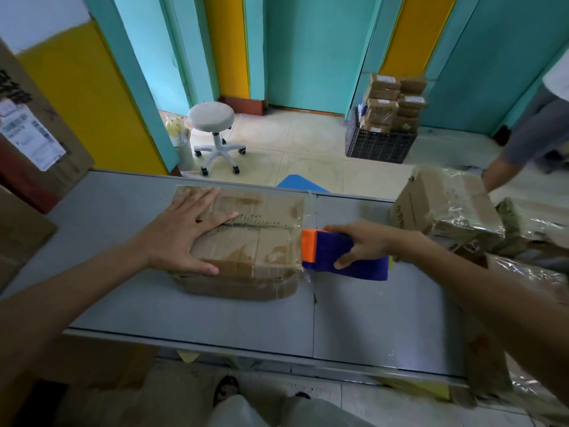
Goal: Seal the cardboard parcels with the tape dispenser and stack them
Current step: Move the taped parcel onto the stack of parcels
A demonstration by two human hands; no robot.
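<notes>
Grey table [215,312], long side toward the wearer. One cardboard parcel [261,248] lay flat on the surface, nearer the far edge than the near one, about midway along the table. Its flaps were closed and glossy clear tape ran along the centre seam. Left hand [184,232] rested palm-down on the left part of the parcel top, fingers straight and spread wide, thumb hanging over the near side of the box. Right hand [360,245] gripped the tape dispenser [320,251], a blue-purple body with an orange front. The fingers curled over its top and the thumb clamped on the near face. The orange end touched the parcel's right end, level with the seam. Whether tape was feeding out there could not be told. A second parcel [446,211], wrapped in crinkled clear film, stood tilted at the far right corner of the surface, well apart from the first. More film-covered cardboard lay heaped past the right edge. A large labelled carton [30,118] stood off the left end. On the tiled floor beyond the far edge were a white wheeled stool [212,118] and a dark crate [378,146] with small parcels [394,100] stacked on it against the teal wall. Another person [529,131] was partly in view at right, blurred.
</notes>
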